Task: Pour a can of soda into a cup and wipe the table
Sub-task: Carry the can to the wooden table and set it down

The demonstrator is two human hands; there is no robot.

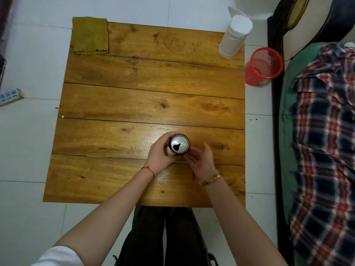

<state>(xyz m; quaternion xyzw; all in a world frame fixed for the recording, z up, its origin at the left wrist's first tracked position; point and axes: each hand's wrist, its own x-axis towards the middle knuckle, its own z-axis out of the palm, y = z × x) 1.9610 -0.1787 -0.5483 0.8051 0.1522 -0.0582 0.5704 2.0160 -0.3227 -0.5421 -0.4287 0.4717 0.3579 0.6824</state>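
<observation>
L hand (160, 154) – fingers curled round the can (179, 146), thumb side nearest the person, fingertips wrapping the far side of the can body. Firm grip, can upright. Red string bracelet (148, 169) at L wrist.

R hand (201, 160) – fingers fairly straight and loosely apart, palm turned toward the can, fingertips (189, 151) at or just against the can's R side; can't tell if they press. Thumb sticks up, clear of the can. Gold bracelet (211, 179) at R wrist.

Can: silver top w/ mouth already open – dark hole visible, tab hard to make out. Dark rim, paler body below under L hand. Stands on the table (134, 104), near the person's edge, approx. mid-width.

Rel. to the can:
- yellow-green cloth (90, 35), folded, far-L corner of table, well apart.
- white roll of paper (235, 36), upright, far-R corner, slightly over the table edge, well apart.
- red mesh bin (263, 66) on the floor, beyond table's R edge, far-R of can.
- plaid fabric (324, 141) on green bedding, further R still.
- small blue-white box (10, 96) on the floor, far L.

Person's dark trousers (163, 237) below the near table edge. No cup made out on the table.
</observation>
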